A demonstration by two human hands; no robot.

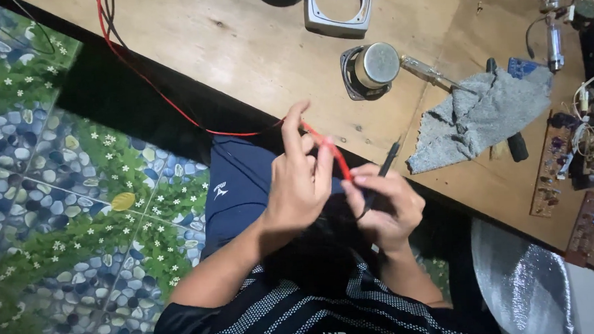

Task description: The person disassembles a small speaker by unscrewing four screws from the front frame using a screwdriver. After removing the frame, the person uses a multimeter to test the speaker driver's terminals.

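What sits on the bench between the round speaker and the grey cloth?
In the head view, a clear-handled screwdriver lies between the speaker and the grey cloth, its tip reaching the cloth's edge.

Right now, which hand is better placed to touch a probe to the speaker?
Probably right. The right hand holds the black probe tip-out toward the speaker; the left hand pinches the red probe back between both hands.

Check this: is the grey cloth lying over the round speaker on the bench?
No. The grey cloth lies beside the round speaker, apart from it.
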